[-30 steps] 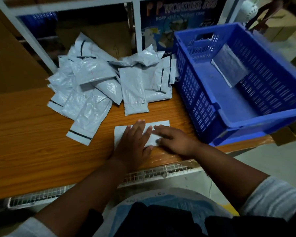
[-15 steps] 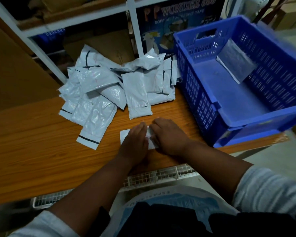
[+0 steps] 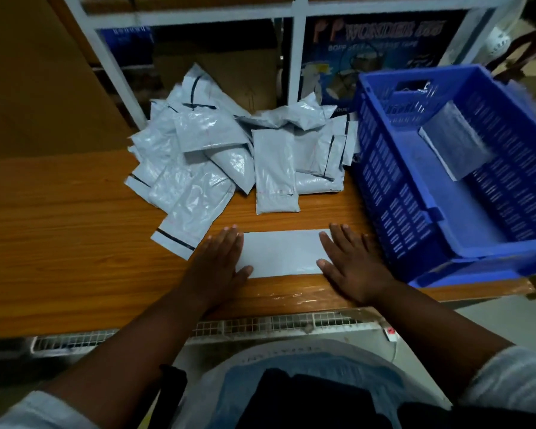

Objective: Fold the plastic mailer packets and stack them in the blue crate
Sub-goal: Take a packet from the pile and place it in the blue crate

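Half a second ago both hands were bunched together over the middle of the packet; now they have slid apart to its two ends, and the flattened mailer [image 3: 281,253] shows as a clean pale strip between them on the bench [image 3: 59,243]. The left hand [image 3: 218,264] lies flat, fingers straight and close together, its grip spread and clamped on nothing, pressing down on the packet's left end. The right hand [image 3: 351,264] mirrors it on the right end, fingers likewise straight, palm down. This reads as a smoothing stroke: the crease has been pressed outward from the centre, so the fold on this packet looks close to finished and the likely next call is to lift it toward the blue crate [image 3: 384,168], which stands just beyond the right hand. One folded packet [image 3: 454,140] already leans against the crate's far inner wall. Ahead of both hands, further back on the bench, lies the loose pile of unfolded mailers [image 3: 217,150], its nearest packet's corner just beside the left hand's fingertips. With so many in the pile and only one visible in the crate, the job seems barely begun.
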A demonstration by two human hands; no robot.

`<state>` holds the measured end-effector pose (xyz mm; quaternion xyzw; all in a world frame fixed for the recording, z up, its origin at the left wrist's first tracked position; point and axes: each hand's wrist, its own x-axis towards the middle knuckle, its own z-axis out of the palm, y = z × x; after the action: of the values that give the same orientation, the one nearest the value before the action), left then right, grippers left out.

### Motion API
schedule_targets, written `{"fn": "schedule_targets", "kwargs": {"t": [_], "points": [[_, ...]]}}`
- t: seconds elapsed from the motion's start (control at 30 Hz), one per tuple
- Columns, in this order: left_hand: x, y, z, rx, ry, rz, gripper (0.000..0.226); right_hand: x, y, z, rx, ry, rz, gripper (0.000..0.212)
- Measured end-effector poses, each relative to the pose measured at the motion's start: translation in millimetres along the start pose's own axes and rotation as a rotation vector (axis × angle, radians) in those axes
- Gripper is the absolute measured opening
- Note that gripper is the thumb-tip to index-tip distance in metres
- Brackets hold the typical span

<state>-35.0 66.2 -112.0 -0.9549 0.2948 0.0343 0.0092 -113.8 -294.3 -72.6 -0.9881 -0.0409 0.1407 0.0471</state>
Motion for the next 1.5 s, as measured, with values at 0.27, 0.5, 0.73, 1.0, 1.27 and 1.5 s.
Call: {"fn": "schedule_targets", "kwargs": {"t": [0.27,0.5,0.73,1.0,1.27,1.5], "points": [[32.3,56.0,-22.5,-0.225,0.057,0.164,0.077,37.9,-97.5,-4.1,0.040,0.000,-0.249,0.075],[9.7,-13.0,0.7,-0.099,0.109,0.125,0.086,18.1,-58.5,-7.0,0.064,-0.014,-0.009,0.093],[8.2,-18.8,0.6,-0.175,0.165,0.083,0.083,49.4,-93.2,-60.7,0.074,-0.021,0.105,0.120],[4.1,-22.2,0.5,-0.240,0.260,0.116,0.074,68.6,-109.2,-72.6,0.343,-0.148,0.341,0.036],[21.6,-13.9,-29.1,-0.338,0.301,0.152,0.060,40.7,-110.5,-122.0,0.640,0.114,0.397,0.025],[77.7,50.1,-114.4,-0.527,0.325,0.280,0.048,0.7,-47.1,-211.1,0.443,0.379,0.479,0.026]]}}
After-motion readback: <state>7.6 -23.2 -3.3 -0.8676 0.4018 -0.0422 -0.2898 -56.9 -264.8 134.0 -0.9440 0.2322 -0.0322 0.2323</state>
